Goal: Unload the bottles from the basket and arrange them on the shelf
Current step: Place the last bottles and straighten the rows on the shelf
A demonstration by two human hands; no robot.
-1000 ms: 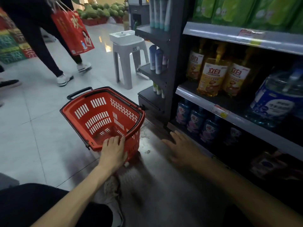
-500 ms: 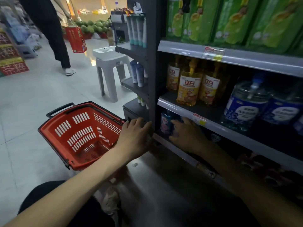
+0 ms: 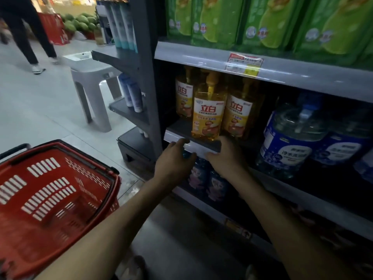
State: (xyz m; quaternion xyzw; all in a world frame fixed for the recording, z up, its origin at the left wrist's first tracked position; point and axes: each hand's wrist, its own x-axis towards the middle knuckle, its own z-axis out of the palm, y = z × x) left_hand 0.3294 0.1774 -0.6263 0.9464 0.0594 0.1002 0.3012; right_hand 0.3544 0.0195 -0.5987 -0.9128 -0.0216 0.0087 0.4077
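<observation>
The basket (image 3: 50, 188) sits near left; we see no bottles in it. Our left hand (image 3: 173, 166) curls at the shelf (image 3: 196, 147) lip, over a blue bottle (image 3: 198, 174) on the tier below; whether it grips that bottle we cannot tell. Our right hand (image 3: 224, 158) reaches the lip under the yellow bottles (image 3: 207, 116), its grip equally unclear. We judge this as tidying: square the rows gently, labels forward, keeping the front yellow one off the edge.

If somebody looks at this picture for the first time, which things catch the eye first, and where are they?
The red basket at lower left stands out, with no bottles seen in it. At centre, the left hand and right hand reach to the shelf edge under three yellow bottles. Green packs fill the top shelf.
</observation>
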